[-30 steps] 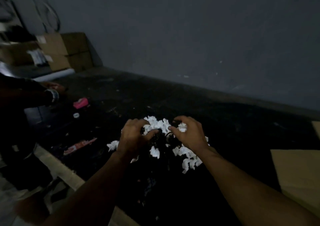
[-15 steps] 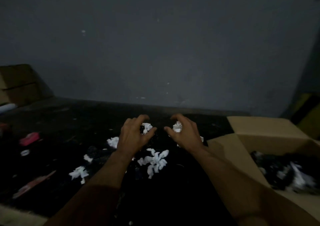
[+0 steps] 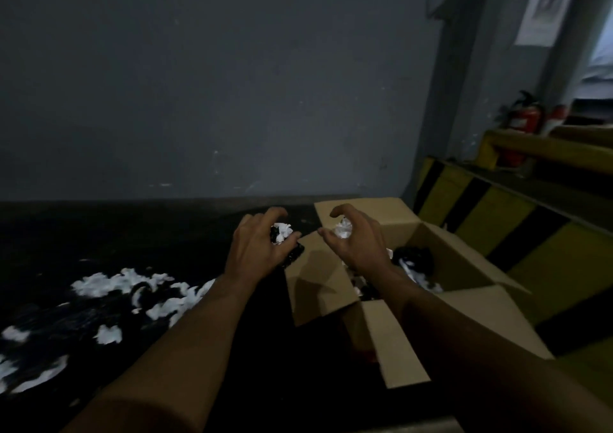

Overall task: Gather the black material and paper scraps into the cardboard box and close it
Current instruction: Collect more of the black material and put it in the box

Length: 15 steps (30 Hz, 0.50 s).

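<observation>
Two bare forearms reach up from the bottom of the frame toward its centre. At lower left, white crumpled paper scraps (image 3: 139,291) lie scattered over a black sheet of material (image 3: 83,260) that covers the dark work surface. Right of centre stands an open brown cardboard box (image 3: 457,266), its flaps spread outward: one flap juts toward the bottom of the frame, another leans left. Inside it, more white scraps lie mixed with a clump of black material (image 3: 414,261), partly hidden by the right forearm.

The left hand (image 3: 257,250) hangs just left of the box, above its left flap, fingers curled around a wad of white paper and black material; a dark piece seems to dangle below the palm, though the dim light makes this uncertain. The right hand (image 3: 356,242) is over the open box, fingers loosely cupped around a small white paper ball, thumb and forefinger apart.

Farther back, a plain grey wall (image 3: 232,84) fills the upper frame. At right stands a yellow-and-black striped barrier (image 3: 497,220), and beyond it a red fire extinguisher (image 3: 525,119) in the upper right.
</observation>
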Motion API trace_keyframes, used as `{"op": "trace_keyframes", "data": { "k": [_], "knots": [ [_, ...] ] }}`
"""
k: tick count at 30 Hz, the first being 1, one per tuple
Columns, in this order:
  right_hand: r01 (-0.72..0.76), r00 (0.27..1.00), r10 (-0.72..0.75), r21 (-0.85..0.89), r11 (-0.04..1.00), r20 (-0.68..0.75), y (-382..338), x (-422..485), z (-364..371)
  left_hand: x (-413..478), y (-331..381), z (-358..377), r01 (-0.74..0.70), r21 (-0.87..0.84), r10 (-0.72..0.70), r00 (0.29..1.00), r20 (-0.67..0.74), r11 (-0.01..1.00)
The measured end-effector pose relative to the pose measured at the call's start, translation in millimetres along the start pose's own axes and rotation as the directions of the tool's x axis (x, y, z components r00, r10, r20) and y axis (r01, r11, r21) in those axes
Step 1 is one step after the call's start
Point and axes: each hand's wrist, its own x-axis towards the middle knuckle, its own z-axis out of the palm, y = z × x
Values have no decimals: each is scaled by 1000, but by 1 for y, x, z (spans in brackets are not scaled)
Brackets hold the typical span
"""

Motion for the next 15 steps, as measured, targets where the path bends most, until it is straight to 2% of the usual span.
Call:
{"op": "trace_keyframes", "data": {
  "k": [8, 15],
  "knots": [
    [-43, 997, 40, -56, 997, -65, 128, 30, -89, 62, 95, 122, -108, -62, 106, 994, -32, 992],
    [-55, 998, 53, -63, 997, -39, 234, 58, -135, 97, 147, 217, -68, -51, 68, 998, -10, 996]
  ]
}}
